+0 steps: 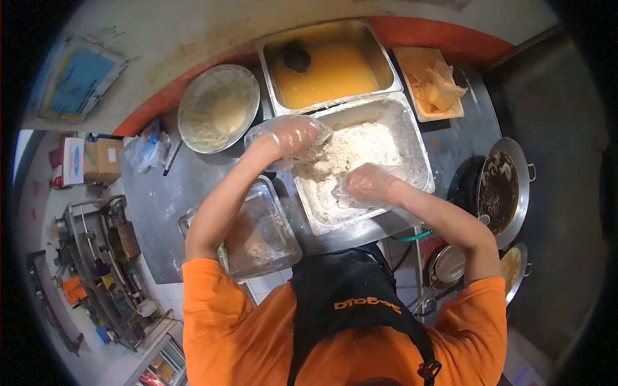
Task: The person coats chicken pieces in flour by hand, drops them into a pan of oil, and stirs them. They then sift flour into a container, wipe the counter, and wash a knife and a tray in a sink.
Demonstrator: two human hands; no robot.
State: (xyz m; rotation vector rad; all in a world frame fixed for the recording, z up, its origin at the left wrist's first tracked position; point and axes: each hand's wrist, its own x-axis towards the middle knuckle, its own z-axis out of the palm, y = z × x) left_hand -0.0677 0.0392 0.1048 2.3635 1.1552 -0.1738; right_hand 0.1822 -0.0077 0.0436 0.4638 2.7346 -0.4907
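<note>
Both my hands wear clear, loose plastic gloves and are at a metal pan (423,161) of white, lumpy flour (370,143). My left hand (299,137) is over the pan's left side, its fingers curled down toward the flour; whatever is under them is hidden. Low in the flour at the pan's near right, my right hand (368,183) is closed, fingertips buried, and I cannot make out what it grips. Behind this pan stands a second metal pan of orange-yellow liquid (328,74) with a dark round object (297,58) at its left.
Left of the pans sits a round bowl (219,109) with pale residue. A shallow clear tray (283,248) lies below my left forearm. A lined box (432,87) stands back right. Two wide pans, one with dark contents (499,186), are at the right. A pen-like tool (172,157) lies left.
</note>
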